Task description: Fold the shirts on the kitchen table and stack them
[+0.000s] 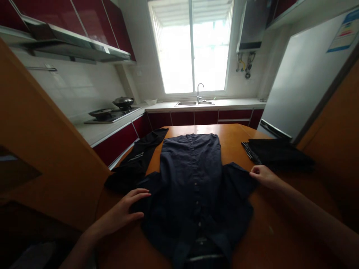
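A dark navy buttoned shirt lies front up on the wooden table, its collar toward me and its hem toward the window. My left hand is at the left sleeve, thumb and fingers apart, the fingertips over the dark cloth. At the right sleeve, my right hand pinches the sleeve's outer edge between thumb and fingers. The right sleeve spreads out sideways from the shirt's body.
Black clothing lies along the table's left side. A folded black pile sits at the right, just beyond my right hand. Past the table are a counter with a sink, a stove with pans and a fridge.
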Tool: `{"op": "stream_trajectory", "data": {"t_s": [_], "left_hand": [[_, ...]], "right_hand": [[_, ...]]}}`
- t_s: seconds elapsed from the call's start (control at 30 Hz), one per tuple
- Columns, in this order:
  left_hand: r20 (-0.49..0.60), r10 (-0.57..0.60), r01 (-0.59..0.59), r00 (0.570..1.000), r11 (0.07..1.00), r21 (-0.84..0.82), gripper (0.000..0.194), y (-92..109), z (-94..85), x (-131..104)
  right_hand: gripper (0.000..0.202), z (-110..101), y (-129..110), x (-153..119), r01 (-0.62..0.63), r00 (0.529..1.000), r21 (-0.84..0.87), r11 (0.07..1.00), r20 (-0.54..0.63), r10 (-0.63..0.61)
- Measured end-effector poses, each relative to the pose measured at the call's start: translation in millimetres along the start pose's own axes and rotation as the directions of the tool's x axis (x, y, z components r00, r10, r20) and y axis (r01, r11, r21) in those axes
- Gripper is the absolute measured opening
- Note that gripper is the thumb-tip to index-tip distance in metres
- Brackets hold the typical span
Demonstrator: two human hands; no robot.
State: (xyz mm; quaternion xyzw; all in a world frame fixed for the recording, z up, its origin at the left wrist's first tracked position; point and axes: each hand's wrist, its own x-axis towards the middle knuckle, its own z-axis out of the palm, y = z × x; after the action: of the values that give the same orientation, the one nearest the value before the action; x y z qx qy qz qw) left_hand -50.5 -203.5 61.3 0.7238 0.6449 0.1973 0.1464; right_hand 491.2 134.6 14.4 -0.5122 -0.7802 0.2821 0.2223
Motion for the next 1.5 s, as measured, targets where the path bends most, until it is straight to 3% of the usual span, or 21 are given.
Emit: {"op": "stream_trajectory", "data": {"t_s": [0.2,0.37,0.5,0.6,0.67,0.77,0.83,0.9,1.0,1.13,1.2,1.27,1.33,1.43,1.5], "left_hand": [[-0.055,0.013,-0.011,0.998,0.999,0.037,0.035,-2.8,7.6,-1.3],[-0.128,0.068,-0.061,0.989,0.997,0.056,0.037,18.7,8.7,4.1],[-0.156,0.086,-0.074,0.984,0.994,0.080,0.037,22.8,5.9,-4.7],[-0.149,0.082,-0.054,0.985,0.983,0.177,0.038,16.2,9.1,-12.4],[-0.162,0.106,-0.062,0.981,0.965,0.255,0.044,19.5,16.0,-17.1],[-0.102,0.209,-0.165,0.973,0.929,0.331,0.066,46.0,30.9,-21.7],[0.006,0.290,-0.276,0.957,0.904,0.328,0.073,71.9,41.0,-20.2],[0.095,0.351,-0.363,0.932,0.896,0.255,0.071,94.6,49.1,-14.6],[0.129,0.348,-0.360,0.928,0.930,0.078,0.059,111.1,55.5,-3.4],[0.128,0.246,-0.226,0.961,0.962,-0.155,0.044,106.4,47.7,0.6],[0.235,0.214,-0.157,0.948,0.958,-0.238,0.035,101.2,32.1,-3.9],[0.380,0.217,-0.112,0.899,0.954,-0.278,0.026,97.9,9.8,-7.8],[0.453,0.235,-0.106,0.860,0.951,-0.291,0.031,98.7,-11.8,-4.0],[0.378,0.255,-0.161,0.890,0.952,-0.261,0.032,109.4,-20.3,28.1],[0.228,0.238,-0.202,0.944,0.964,-0.171,0.038,120.8,-2.1,66.3]], "right_hand": [[0.010,-41.9,16.1,-37.3,-0.072,0.971,0.070,0.995,-0.223,0.086],[0.008,-68.2,34.0,-62.3,-0.053,0.946,0.113,0.992,-0.312,0.086],[0.013,-79.0,48.3,-79.5,-0.133,0.923,-0.082,0.988,-0.372,0.093],[0.020,-73.0,43.7,-99.4,-0.090,0.903,-0.309,0.947,-0.426,-0.053],[0.023,-61.0,31.5,-117.5,0.088,0.908,-0.384,0.919,-0.349,-0.232],[0.026,-38.2,9.7,-147.5,0.372,0.903,-0.345,0.862,-0.081,-0.422],[0.032,-25.7,-0.7,-163.9,0.456,0.887,-0.303,0.837,0.072,-0.457],[0.031,-18.6,-6.4,-173.3,0.474,0.881,-0.280,0.835,0.147,-0.450],[0.026,-17.5,-10.8,-176.5,0.458,0.889,-0.267,0.848,0.161,-0.429],[0.026,-24.0,-23.7,-184.5,0.455,0.886,-0.213,0.864,0.201,-0.417],[0.027,-28.0,-34.3,-194.3,0.443,0.879,-0.174,0.879,0.279,-0.387],[0.031,-31.4,-46.0,-201.7,0.414,0.863,-0.128,0.901,0.372,-0.343],[0.038,-32.4,-58.0,-199.5,0.391,0.861,-0.083,0.917,0.386,-0.332],[0.040,-20.7,-78.6,-170.4,0.407,0.898,-0.065,0.911,0.210,-0.386],[0.038,0.6,-95.8,-138.2,0.426,0.901,-0.084,0.901,0.134,-0.413]]}}
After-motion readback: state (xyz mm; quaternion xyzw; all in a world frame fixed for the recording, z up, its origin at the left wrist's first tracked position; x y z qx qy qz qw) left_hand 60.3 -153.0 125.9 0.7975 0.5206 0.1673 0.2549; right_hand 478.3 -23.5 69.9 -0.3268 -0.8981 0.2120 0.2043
